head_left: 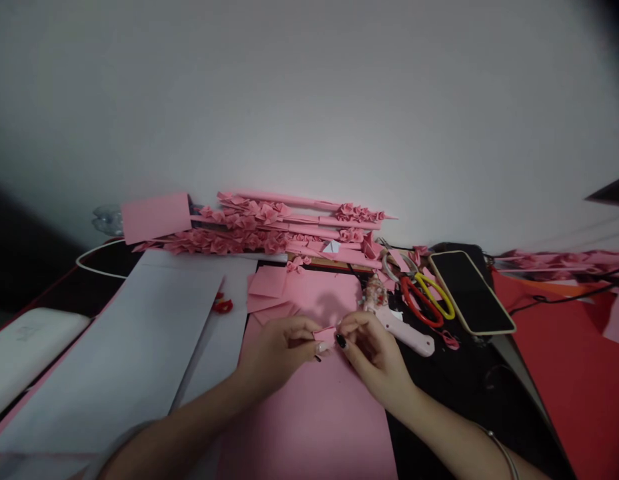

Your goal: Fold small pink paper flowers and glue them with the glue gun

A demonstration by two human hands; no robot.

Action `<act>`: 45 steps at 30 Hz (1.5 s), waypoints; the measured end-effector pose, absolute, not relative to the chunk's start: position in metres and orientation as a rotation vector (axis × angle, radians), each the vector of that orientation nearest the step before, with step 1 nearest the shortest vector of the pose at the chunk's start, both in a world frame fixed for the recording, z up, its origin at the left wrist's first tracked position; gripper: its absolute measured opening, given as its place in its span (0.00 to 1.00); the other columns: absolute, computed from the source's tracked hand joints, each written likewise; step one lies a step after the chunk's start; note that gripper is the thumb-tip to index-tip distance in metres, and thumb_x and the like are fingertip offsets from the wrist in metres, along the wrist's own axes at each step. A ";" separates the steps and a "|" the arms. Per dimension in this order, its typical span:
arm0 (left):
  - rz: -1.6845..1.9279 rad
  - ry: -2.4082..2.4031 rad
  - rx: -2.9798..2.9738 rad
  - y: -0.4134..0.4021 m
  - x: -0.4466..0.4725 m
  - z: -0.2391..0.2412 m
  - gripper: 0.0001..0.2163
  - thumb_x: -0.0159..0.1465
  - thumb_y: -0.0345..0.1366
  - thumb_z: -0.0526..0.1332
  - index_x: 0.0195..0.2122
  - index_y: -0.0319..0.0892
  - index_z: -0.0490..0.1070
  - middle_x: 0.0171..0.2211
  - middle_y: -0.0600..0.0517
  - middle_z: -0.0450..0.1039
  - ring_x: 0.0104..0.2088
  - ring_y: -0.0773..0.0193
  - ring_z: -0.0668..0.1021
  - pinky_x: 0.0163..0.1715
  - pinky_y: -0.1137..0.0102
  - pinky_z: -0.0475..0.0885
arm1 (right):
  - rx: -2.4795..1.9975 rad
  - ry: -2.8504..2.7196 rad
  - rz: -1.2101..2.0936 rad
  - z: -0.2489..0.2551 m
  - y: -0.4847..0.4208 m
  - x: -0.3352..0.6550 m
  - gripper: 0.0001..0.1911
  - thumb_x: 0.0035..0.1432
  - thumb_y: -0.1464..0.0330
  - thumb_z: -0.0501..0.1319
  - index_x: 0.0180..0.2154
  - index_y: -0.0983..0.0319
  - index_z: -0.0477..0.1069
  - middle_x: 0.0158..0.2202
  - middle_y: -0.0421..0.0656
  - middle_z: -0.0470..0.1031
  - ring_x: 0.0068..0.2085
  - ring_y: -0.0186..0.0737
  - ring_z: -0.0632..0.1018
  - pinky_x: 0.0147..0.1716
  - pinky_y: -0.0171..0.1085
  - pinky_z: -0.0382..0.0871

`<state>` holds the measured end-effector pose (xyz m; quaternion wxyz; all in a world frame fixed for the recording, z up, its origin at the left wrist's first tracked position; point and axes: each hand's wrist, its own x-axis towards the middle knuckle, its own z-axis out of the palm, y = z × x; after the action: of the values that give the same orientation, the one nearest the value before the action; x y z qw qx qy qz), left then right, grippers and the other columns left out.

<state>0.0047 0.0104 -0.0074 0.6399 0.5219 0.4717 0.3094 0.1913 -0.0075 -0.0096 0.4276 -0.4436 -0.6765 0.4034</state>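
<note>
My left hand (279,350) and my right hand (372,350) meet over a large pink sheet (314,413) on the table. Both pinch a small folded piece of pink paper (325,335) between their fingertips. The fingers of each hand are curled and pressed on it. Small pink paper squares (269,290) lie just beyond my left hand. A pink glue gun (399,323) lies right next to my right hand.
Pink paper stems with small paper flowers (279,227) are piled along the wall. Red and yellow scissors (426,300) and a phone (470,292) lie to the right, with red paper (569,360) beyond. White sheets (139,340) cover the left side.
</note>
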 end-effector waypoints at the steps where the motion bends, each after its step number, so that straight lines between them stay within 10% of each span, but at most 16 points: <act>1: 0.701 1.081 1.195 0.010 0.005 -0.008 0.08 0.54 0.38 0.66 0.31 0.39 0.75 0.26 0.50 0.78 0.30 0.61 0.78 0.32 0.69 0.71 | -1.128 -1.723 0.973 -0.010 -0.007 0.192 0.05 0.60 0.74 0.56 0.39 0.59 0.66 0.31 0.39 0.68 0.27 0.34 0.68 0.26 0.33 0.63; 45: 0.670 1.025 1.222 0.006 0.004 0.001 0.10 0.61 0.39 0.59 0.34 0.38 0.76 0.31 0.49 0.79 0.35 0.57 0.83 0.37 0.66 0.77 | -0.951 -1.972 0.589 0.003 -0.005 0.193 0.17 0.58 0.80 0.58 0.44 0.57 0.76 0.36 0.45 0.76 0.36 0.38 0.78 0.33 0.34 0.74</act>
<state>0.0041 0.0055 0.0006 0.6485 0.5377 0.4509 0.2949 0.1929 -0.0047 0.0028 0.4233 -0.3799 -0.7881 0.2354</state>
